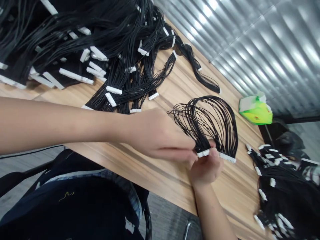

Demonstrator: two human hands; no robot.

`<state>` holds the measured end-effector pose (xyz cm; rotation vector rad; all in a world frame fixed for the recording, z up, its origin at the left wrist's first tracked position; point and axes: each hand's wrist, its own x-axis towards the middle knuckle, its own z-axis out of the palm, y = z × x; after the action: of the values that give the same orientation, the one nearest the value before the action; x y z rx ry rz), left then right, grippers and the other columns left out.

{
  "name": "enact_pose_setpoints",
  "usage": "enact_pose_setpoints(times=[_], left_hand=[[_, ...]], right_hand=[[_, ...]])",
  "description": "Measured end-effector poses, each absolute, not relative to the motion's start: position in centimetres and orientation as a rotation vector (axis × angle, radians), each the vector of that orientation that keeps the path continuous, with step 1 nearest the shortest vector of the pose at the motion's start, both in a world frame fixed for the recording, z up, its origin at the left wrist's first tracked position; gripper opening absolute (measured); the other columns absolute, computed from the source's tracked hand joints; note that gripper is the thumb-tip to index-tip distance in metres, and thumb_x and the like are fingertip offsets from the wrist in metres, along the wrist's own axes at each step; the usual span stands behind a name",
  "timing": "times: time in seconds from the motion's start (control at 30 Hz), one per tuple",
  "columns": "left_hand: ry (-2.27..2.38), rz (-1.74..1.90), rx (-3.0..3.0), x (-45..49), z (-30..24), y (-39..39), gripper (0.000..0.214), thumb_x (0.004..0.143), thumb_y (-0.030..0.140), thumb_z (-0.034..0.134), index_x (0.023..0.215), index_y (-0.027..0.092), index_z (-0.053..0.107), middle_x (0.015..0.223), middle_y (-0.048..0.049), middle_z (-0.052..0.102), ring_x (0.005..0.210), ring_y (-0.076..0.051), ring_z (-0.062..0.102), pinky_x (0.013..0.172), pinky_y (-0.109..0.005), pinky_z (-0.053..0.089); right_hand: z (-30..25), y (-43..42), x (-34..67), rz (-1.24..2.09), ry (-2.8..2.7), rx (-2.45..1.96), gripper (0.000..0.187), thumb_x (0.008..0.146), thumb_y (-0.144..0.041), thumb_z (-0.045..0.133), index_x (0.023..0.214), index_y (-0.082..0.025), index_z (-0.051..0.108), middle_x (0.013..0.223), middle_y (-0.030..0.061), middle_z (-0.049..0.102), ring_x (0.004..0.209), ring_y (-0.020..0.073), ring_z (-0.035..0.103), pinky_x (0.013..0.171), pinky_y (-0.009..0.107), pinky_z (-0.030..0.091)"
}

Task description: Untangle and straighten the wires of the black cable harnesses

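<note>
In the head view a wire harness of thin black wires [231, 120] arches up in a loop above the table. Two white connector pieces show at its lower end, a short white connector [203, 153] and a longer white connector [227, 157]. My left hand [162, 135] reaches in from the left, back of the hand up, its fingers closed at the short connector and the wires beside it. From below, my right hand [207, 165] pinches the harness between the two connectors, thumb in front. The fingertips of my left hand are partly hidden.
A large heap of black wire harnesses [107, 30] with white connectors covers the back left of the wooden table [232, 186]. Another harness pile [287, 190] lies at the right. A green and yellow packet [257, 111] stands near the corrugated metal wall [250, 46].
</note>
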<state>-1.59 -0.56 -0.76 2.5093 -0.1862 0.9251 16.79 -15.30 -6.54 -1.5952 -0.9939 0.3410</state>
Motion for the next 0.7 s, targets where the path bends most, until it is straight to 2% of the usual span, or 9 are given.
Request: enact_pose_setpoints(times=[0.1, 0.2, 0.3, 0.4, 0.53, 0.7], left_hand=[[0.14, 0.891, 2.65, -1.38, -0.58, -0.18, 0.022, 0.101, 0.028, 0.047, 0.093, 0.02, 0.066, 0.06, 0.0072, 0.062, 0.05, -0.007, 0.053, 0.05, -0.024, 0.031], [0.24, 0.88, 2.785, -1.29, -0.5, 0.07, 0.019, 0.099, 0.032, 0.054, 0.107, 0.023, 0.068, 0.069, 0.0064, 0.072, 0.058, -0.009, 0.062, 0.052, -0.023, 0.029], [0.211, 0.844, 2.828, -1.29, -0.59, 0.01, 0.021, 0.099, 0.039, 0.054, 0.104, 0.026, 0.069, 0.074, 0.0067, 0.075, 0.06, -0.009, 0.064, 0.052, -0.023, 0.027], [0.3, 0.881, 2.793, -1.22, -0.51, -0.14, 0.025, 0.097, 0.045, 0.058, 0.099, 0.024, 0.07, 0.062, 0.0069, 0.069, 0.051, -0.008, 0.058, 0.049, -0.023, 0.024], [0.386, 0.826, 2.818, -1.09, -0.33, -0.1, 0.024, 0.096, 0.045, 0.059, 0.102, 0.025, 0.072, 0.057, 0.0058, 0.064, 0.048, -0.009, 0.052, 0.048, -0.022, 0.021], [0.437, 0.696, 2.785, -1.08, -0.37, 0.02, 0.025, 0.098, 0.043, 0.054, 0.095, 0.03, 0.075, 0.06, 0.0049, 0.067, 0.049, -0.009, 0.051, 0.05, -0.025, 0.017]], right_hand=[[-6.43, -15.23, 17.05, 0.215, -1.145, -1.521, 0.034, 0.091, -0.048, 0.053, 0.08, -0.02, 0.067, 0.085, 0.0058, 0.066, 0.095, 0.0268, 0.062, 0.097, 0.049, 0.047], [-6.06, -14.97, 16.97, 0.175, -1.322, -1.477, 0.031, 0.095, -0.041, 0.049, 0.084, -0.02, 0.069, 0.091, 0.0085, 0.068, 0.106, 0.0285, 0.063, 0.096, 0.046, 0.049], [-5.8, -14.78, 16.78, 0.259, -1.46, -1.43, 0.029, 0.096, -0.037, 0.046, 0.092, -0.021, 0.069, 0.091, 0.0089, 0.069, 0.104, 0.0286, 0.065, 0.093, 0.046, 0.051], [-5.9, -14.79, 16.65, 0.37, -1.421, -1.361, 0.024, 0.097, -0.034, 0.045, 0.09, -0.023, 0.066, 0.086, 0.0052, 0.067, 0.091, 0.0247, 0.066, 0.089, 0.044, 0.051], [-6.04, -14.92, 16.52, 0.435, -1.372, -1.341, 0.021, 0.096, -0.034, 0.047, 0.085, -0.023, 0.06, 0.081, 0.0023, 0.063, 0.079, 0.0219, 0.064, 0.081, 0.041, 0.052], [-5.92, -15.03, 16.67, 0.39, -1.466, -1.378, 0.025, 0.097, -0.037, 0.045, 0.084, -0.023, 0.061, 0.083, 0.0036, 0.065, 0.08, 0.023, 0.064, 0.079, 0.041, 0.051]])
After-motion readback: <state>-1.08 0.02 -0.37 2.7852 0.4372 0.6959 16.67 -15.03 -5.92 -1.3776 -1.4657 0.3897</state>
